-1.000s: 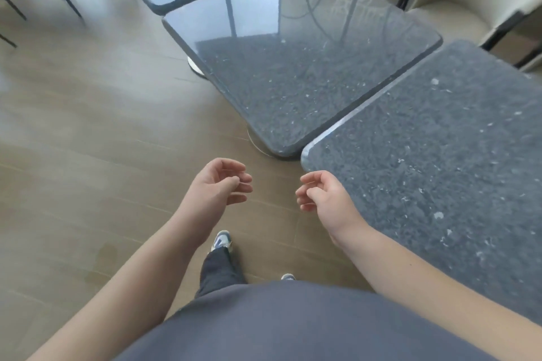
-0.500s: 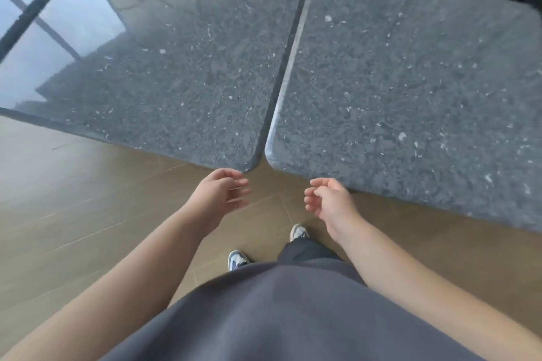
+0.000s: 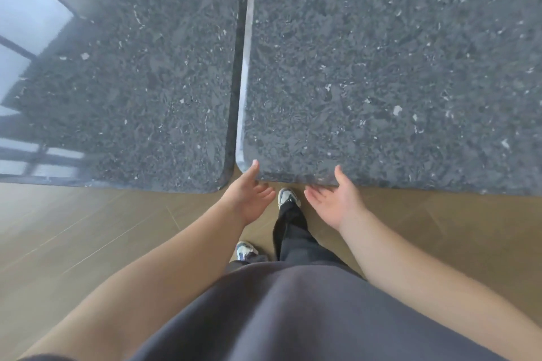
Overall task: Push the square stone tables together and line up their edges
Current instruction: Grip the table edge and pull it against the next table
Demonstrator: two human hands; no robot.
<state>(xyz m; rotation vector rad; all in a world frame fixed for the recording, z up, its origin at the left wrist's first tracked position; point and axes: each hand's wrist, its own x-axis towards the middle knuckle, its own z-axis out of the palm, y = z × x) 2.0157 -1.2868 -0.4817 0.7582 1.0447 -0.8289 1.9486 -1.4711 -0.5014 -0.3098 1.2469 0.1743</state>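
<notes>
— Counters?
— Two square stone tops, side by side. Left counter [image 3: 132, 82] and right counter [image 3: 396, 67] parted only by a thin dark seam running up the view. Near edges almost level, rounded corners meeting just above the hands.
— Left hand [image 3: 249, 199]?
— Palm up, fingers straight and relaxed, gripping nothing; thumb tip touching the near corner of the right counter.
— Right hand [image 3: 337, 202]?
— Likewise spread, palm up, thumb up against that same near edge, fingers below it. Contact under the edge: cannot tell.
— Underfoot?
— Wooden floor [image 3: 73, 237], one shoe [image 3: 289, 198] forward between the hands, the other shoe [image 3: 245, 250] further back, dark trousers [image 3: 293, 231].
</notes>
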